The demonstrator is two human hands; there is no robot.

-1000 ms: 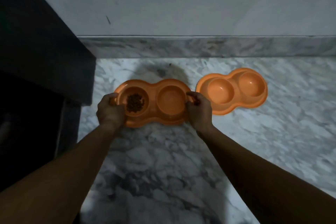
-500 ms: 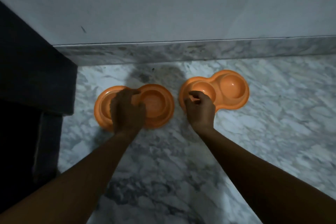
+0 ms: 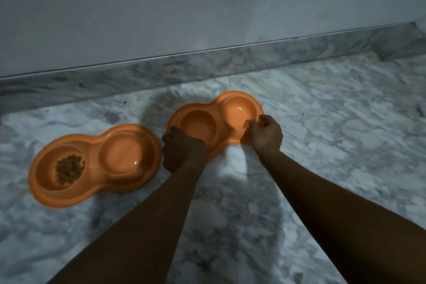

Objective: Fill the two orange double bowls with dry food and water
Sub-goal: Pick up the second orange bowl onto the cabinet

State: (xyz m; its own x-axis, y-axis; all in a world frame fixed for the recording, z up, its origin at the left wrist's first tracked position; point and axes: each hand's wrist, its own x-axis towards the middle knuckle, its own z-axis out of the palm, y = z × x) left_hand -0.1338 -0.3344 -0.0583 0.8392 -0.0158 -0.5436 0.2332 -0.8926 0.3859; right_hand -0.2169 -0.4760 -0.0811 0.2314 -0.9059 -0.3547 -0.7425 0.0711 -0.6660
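Observation:
Two orange double bowls lie on the marble floor. The left double bowl (image 3: 92, 185) has brown dry food (image 3: 69, 168) in its left cup; its right cup holds no food, with a small glint near its bottom. The right double bowl (image 3: 220, 112) shows no food in either cup. My left hand (image 3: 182, 148) grips that right bowl at its near-left rim. At the bowl's right end, my right hand (image 3: 265, 135) pinches the rim with closed fingers.
A grey marble skirting (image 3: 207, 64) runs along the pale wall (image 3: 207, 2) just behind the bowls. The marble floor (image 3: 345, 134) stretches to the right and toward me.
Both hands have left the left bowl, with its dry food, and moved right onto the other bowl. The view has swung right, so the dark furniture at left is out of sight.

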